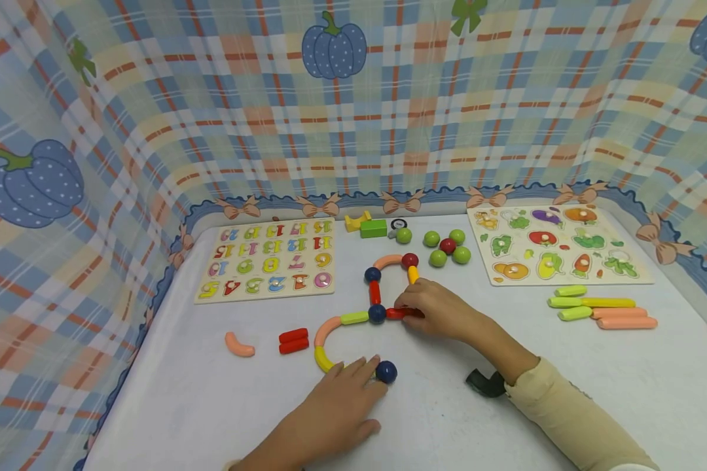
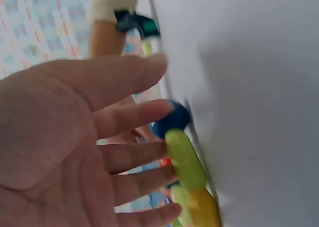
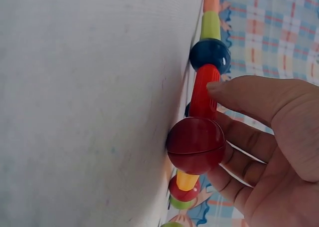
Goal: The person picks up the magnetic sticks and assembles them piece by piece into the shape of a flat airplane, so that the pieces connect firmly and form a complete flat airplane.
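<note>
A chain of coloured rods and balls lies on the white table. My right hand (image 1: 438, 311) pinches a red rod (image 3: 205, 90) between thumb and fingers. One end of that rod meets a blue ball (image 3: 210, 56), the other a dark red ball (image 3: 196, 144), which my hand mostly covers in the head view. A yellow rod (image 1: 413, 274) runs from there to another red ball (image 1: 410, 261). My left hand (image 1: 346, 402) spreads over the chain's near end, its fingers almost straight, fingertips at a lime rod (image 2: 187, 159) and a blue ball (image 1: 386, 372). Yellow and salmon curved pieces (image 1: 328, 329) bend up from there.
A number puzzle board (image 1: 265, 260) lies back left, a vegetable puzzle board (image 1: 556, 245) back right. Between them are green balls (image 1: 438, 258) and a green block (image 1: 374, 228). Loose rods (image 1: 627, 323) lie right, two red rods (image 1: 294, 341) and a curved piece (image 1: 238, 345) left. A dark curved object (image 1: 484, 384) is by my right wrist.
</note>
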Available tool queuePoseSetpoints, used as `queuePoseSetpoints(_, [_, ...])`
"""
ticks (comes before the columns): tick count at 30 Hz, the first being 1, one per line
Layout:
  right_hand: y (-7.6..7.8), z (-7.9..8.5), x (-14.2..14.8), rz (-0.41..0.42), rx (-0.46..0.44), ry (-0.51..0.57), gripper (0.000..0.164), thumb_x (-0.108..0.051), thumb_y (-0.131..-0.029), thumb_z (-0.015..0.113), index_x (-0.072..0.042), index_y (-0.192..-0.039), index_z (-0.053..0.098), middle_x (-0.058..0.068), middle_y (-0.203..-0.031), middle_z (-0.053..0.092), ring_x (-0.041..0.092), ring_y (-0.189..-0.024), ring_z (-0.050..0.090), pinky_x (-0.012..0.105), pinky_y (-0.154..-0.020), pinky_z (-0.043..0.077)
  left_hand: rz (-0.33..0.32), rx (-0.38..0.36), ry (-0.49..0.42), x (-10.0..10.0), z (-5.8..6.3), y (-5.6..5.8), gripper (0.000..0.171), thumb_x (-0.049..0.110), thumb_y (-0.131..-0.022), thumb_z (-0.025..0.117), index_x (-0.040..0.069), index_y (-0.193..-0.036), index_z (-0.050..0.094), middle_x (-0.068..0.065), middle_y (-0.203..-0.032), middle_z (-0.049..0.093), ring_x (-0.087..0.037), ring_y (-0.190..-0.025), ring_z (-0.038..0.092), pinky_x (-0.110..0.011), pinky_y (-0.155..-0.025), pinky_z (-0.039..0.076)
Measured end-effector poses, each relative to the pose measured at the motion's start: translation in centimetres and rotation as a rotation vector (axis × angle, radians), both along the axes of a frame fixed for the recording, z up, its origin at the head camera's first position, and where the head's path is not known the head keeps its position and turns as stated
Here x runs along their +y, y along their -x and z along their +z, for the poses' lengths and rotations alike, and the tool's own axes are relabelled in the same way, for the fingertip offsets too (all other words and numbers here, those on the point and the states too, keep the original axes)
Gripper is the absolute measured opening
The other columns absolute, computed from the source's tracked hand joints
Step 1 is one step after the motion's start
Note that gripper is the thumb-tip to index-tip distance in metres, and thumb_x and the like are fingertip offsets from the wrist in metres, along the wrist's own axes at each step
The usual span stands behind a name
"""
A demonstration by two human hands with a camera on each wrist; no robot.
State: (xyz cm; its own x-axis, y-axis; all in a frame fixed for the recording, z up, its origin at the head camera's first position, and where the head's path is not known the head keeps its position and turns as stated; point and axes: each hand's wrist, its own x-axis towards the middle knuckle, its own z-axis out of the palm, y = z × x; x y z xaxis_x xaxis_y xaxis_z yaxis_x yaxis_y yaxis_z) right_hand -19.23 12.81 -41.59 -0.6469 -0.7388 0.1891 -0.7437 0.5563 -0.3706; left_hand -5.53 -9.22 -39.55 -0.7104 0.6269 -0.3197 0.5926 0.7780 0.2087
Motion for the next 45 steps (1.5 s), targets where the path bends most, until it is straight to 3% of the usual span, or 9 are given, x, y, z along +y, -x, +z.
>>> queuePoseSetpoints(4, [-0.3,0.3,0.0,-0.006,0.011,-0.001,0.022,-0.017,-0.075,0.073,-0.020,-0.097,0.069,-0.011,-0.089,0.061,0.005,-0.086,0.048,0.023,-0.077,0.044,0.086,0.064,-0.052,-0.8,0.1,1.1,0.036,0.040,-0.078,0.068,0.020,-0.106,0.056,0.003,-0.112,0.056,-0.013,-0.100,0.051,-0.035,-0.085,0.044])
queuePoseSetpoints(7, [-0.5,0.5,-0.1,-0.007,0.021,-0.002,0.024,-0.017,-0.075,0.073,-0.020,-0.098,0.068,-0.010,-0.091,0.061,0.006,-0.088,0.049,0.024,-0.078,0.044,0.119,0.096,-0.068,-1.5,-0.1,1.7,0.031,0.032,-0.076,0.072,0.019,-0.100,0.057,0.006,-0.091,0.057,-0.010,-0.077,0.049,-0.027,-0.072,0.046])
queuePoseSetpoints(11, [-0.7,0.7,-0.2,-0.024,0.030,0.001,0.024,-0.016,-0.074,0.074,-0.020,-0.096,0.069,-0.010,-0.090,0.061,0.006,-0.087,0.049,0.024,-0.077,0.044,0.136,0.155,-0.083,-1.8,-0.4,2.3,0.024,0.022,-0.075,0.074,0.020,-0.093,0.058,0.008,-0.079,0.055,-0.009,-0.067,0.046,-0.023,-0.064,0.044])
queuePoseSetpoints(15, [-0.8,0.6,0.0,-0.054,0.029,-0.029,0.024,-0.016,-0.073,0.075,-0.021,-0.096,0.069,-0.010,-0.087,0.061,0.006,-0.085,0.047,0.023,-0.075,0.044,0.139,0.197,-0.108,-2.0,-0.6,2.5,0.021,0.017,-0.076,0.073,0.021,-0.091,0.059,0.009,-0.076,0.056,-0.008,-0.065,0.047,-0.021,-0.062,0.044])
queuePoseSetpoints(20, [-0.7,0.4,0.1,-0.060,0.034,-0.063,0.025,-0.016,-0.072,0.076,-0.020,-0.096,0.069,-0.009,-0.086,0.060,0.009,-0.083,0.046,0.024,-0.074,0.043,0.147,0.197,-0.148,-2.3,-0.7,2.5,0.022,0.017,-0.076,0.073,0.021,-0.092,0.059,0.009,-0.078,0.059,-0.007,-0.065,0.048,-0.021,-0.065,0.045])
queuePoseSetpoints(45, [-0.6,0.3,0.0,-0.042,0.032,-0.032,0.021,-0.014,-0.074,0.074,-0.018,-0.094,0.069,-0.008,-0.085,0.061,0.009,-0.080,0.046,0.025,-0.071,0.042,0.180,0.129,-0.161,-2.6,-0.6,2.9,0.023,0.018,-0.077,0.072,0.022,-0.095,0.058,0.011,-0.078,0.058,-0.006,-0.066,0.048,-0.022,-0.065,0.045])
